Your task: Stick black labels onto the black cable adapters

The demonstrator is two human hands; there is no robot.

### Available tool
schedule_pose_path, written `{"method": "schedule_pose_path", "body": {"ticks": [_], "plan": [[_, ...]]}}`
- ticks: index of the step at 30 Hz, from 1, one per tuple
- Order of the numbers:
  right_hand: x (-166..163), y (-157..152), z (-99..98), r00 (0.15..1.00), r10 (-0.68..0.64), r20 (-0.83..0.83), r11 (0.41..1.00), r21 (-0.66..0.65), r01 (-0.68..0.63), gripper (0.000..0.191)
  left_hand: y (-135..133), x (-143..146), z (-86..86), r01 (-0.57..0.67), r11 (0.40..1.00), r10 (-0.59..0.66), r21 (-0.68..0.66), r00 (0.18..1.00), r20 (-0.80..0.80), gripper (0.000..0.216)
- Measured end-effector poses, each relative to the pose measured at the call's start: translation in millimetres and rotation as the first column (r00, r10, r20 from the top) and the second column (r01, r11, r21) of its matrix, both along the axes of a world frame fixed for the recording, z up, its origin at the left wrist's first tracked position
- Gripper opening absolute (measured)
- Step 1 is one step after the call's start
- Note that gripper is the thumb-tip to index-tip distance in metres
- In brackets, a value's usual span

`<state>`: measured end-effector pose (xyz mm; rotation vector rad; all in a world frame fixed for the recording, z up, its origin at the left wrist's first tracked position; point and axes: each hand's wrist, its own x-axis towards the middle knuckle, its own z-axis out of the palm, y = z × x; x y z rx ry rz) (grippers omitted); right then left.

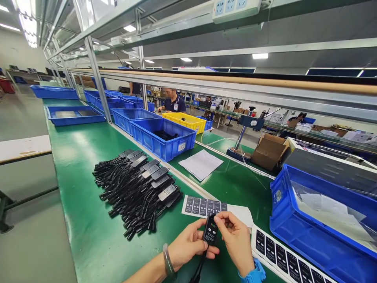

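Note:
My left hand (188, 243) grips a small black controller unit (210, 230) with a cable hanging down from it. My right hand (235, 237) pinches the unit's top end, its fingertips on the upper face. Just beyond the hands lies a white label sheet (206, 205) with a row of black stickers. A second sticker strip (282, 257) runs along the bench to the right. To the left sits a pile of the same black cabled units (138, 188), laid in a row on the green bench (88, 165).
A blue bin with clear plastic bags (321, 232) stands at the right. More blue bins (163, 137) and a yellow bin (184, 121) line the bench farther back, beside a paper sheet (200, 164), a cardboard box (269, 151) and a small press (244, 135). A co-worker (173, 103) sits beyond.

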<state>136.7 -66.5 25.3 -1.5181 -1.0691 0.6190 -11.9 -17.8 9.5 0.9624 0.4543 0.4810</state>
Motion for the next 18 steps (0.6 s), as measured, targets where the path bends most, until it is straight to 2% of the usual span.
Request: {"method": "schedule_pose_path", "body": {"ticks": [18], "plan": [[1.1,2.1,-9.6,0.997,-0.015,-0.072,1.0,-0.014,0.014,0.029,-2.4,0.9,-4.2,0.007,0.998,-0.009,0.066,1.0,0.02,0.053]]}}
